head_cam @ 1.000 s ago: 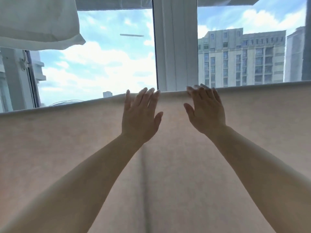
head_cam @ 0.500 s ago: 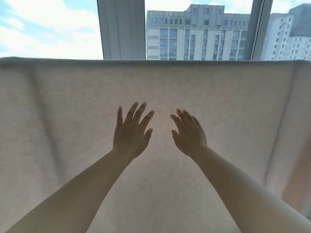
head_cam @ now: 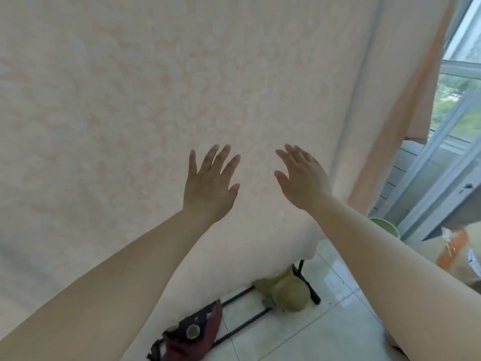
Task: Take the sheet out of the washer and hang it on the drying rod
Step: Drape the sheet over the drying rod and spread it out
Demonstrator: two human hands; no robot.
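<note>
Sheet: a pale peach sheet (head_cam: 130,113) hangs like a curtain, filling the upper left and centre of the frame; its lower edge ends above the tiled floor (head_cam: 325,332).
Drying rod: out of view above the top of the frame.
Left hand: the left hand (head_cam: 208,186), centre frame, fingers straight and spread, palm toward the cloth; contact cannot be told.
Right hand: the right hand (head_cam: 302,178), just right of centre, fingers straight and close together, holding nothing.
Handling: likely soft, limp, perhaps damp-heavy; best pinched at a side hem or smoothed with flat palms.
Right edge: a window (head_cam: 450,142).
</note>
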